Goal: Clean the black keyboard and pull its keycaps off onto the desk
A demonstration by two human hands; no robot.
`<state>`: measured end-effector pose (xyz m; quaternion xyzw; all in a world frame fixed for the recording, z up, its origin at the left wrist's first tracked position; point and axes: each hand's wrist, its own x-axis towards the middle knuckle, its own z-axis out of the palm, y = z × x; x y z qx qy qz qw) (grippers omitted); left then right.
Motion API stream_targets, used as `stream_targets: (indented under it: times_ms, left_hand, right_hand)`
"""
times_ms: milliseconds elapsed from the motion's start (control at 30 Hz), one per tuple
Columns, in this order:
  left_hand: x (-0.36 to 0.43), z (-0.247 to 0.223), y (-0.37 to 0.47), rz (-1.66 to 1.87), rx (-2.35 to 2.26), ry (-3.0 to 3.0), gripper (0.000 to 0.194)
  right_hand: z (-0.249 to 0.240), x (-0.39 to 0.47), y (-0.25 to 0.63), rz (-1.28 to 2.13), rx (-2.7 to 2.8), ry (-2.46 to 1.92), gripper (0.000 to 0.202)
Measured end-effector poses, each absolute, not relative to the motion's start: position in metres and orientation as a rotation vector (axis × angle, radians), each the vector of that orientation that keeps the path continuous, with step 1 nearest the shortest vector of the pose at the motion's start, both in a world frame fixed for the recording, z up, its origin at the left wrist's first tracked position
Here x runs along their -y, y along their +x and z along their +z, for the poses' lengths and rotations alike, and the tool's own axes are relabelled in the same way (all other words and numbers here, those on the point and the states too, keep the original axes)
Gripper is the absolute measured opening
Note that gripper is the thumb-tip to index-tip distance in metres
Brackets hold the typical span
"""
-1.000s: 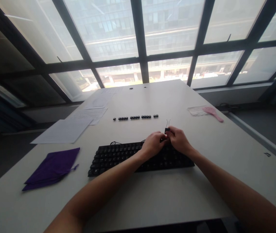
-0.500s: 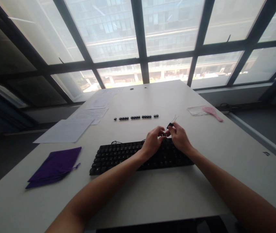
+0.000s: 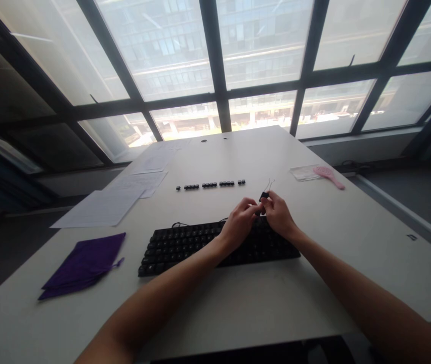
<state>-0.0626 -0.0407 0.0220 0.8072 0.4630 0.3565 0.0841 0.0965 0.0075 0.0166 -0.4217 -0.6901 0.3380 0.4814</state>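
Keyboard [image 3: 185, 246], black, lower center of frame on a white table [image 3: 333, 217], windows [image 3: 264, 40] across the top; right hand [image 3: 279, 216] pinches a wire-ended black tool [image 3: 264, 196] over its upper right part, left hand [image 3: 239, 221] bunched beside it (can't tell if gripping anything). Keycap row [image 3: 209, 185] lies mid-frame, purple pouch [image 3: 84, 265] lower left by the left edge, pink brush [image 3: 329, 177] at the right edge. White surface runs from keycaps to far edge, roomy right of the keyboard too.
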Motion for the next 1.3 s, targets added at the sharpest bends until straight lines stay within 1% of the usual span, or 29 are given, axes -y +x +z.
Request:
stream_targets:
  times_ms: [133, 200, 333, 500, 600, 800, 1000, 1200, 1300]
  left_hand:
    - [0.033, 0.029, -0.066, 1.183, -1.373, 2.238, 0.014]
    - [0.018, 0.035, -0.072, 1.180, -1.450, 2.165, 0.011]
    - [-0.032, 0.039, -0.082, 1.005, -1.623, 2.269, 0.012]
    - [-0.088, 0.029, -0.085, 0.657, -1.730, 2.411, 0.013]
    - [-0.110, 0.022, -0.083, 0.541, -1.783, 2.478, 0.014]
    - [-0.145, 0.019, -0.088, 0.502, -1.869, 2.466, 0.011]
    - [-0.163, 0.017, -0.096, 0.475, -1.911, 2.397, 0.014]
    - [-0.167, 0.018, -0.100, 0.471, -1.927, 2.345, 0.028]
    - [-0.170, 0.019, -0.102, 0.441, -1.920, 2.317, 0.022]
  right_hand:
    - [0.013, -0.009, 0.094, 0.874, 1.603, -1.041, 0.019]
    - [0.011, -0.010, 0.093, 0.890, 1.575, -1.040, 0.020]
    - [0.010, -0.009, 0.092, 0.872, 1.592, -1.039, 0.019]
    - [0.011, -0.009, 0.092, 0.865, 1.600, -1.036, 0.018]
    - [0.009, -0.010, 0.092, 0.859, 1.611, -1.037, 0.018]
    - [0.006, -0.010, 0.091, 0.871, 1.641, -1.043, 0.016]
    - [0.007, -0.009, 0.092, 0.887, 1.652, -1.045, 0.015]
    - [0.005, -0.009, 0.091, 0.889, 1.664, -1.046, 0.015]
    - [0.004, -0.010, 0.091, 0.888, 1.663, -1.051, 0.014]
